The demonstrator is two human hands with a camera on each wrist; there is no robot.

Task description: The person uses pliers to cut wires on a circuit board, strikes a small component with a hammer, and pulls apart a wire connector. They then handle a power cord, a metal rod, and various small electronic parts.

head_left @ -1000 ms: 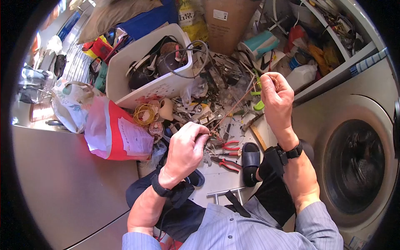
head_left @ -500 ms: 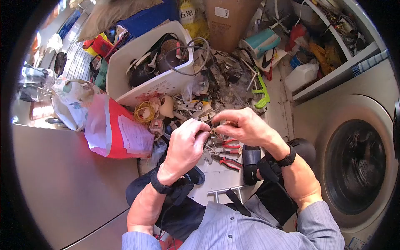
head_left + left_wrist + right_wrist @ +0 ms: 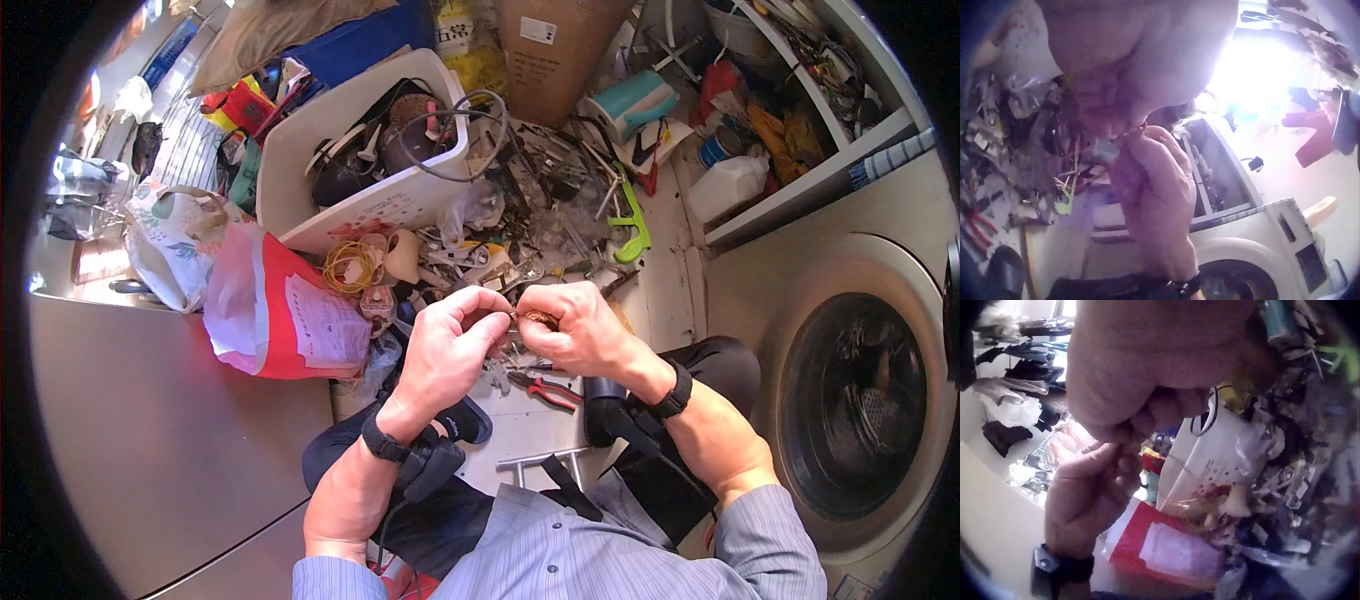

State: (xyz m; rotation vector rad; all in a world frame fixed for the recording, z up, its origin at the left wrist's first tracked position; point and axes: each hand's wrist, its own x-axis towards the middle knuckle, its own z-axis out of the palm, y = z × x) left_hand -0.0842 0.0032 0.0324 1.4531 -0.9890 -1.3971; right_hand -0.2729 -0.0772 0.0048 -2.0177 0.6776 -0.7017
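Fingers [image 3: 548, 297] of your right hand [image 3: 585, 325] are curled around a bunched copper-coloured wire [image 3: 541, 318]; your left hand [image 3: 440, 345] pinches the wire's left end between thumb and forefinger, though the exact contact is covered by the fingertips. Both hands meet over the cluttered floor [image 3: 665, 285]. Your head view shows the bunch inside the right hand's curl; the left wrist view gives you only a coppery glint where the hands meet, and in the right wrist view your own knuckles hide it. Below, red-handled pliers [image 3: 550, 390] lie left of your right slipper [image 3: 603, 410], which your right forearm partly covers. Your right wrist view shows dark cloths [image 3: 1032, 370] hanging at the far left more plainly than the head view. Glare washes out the left wrist view's upper right. Many small scraps beyond your hands are too jumbled to identify.
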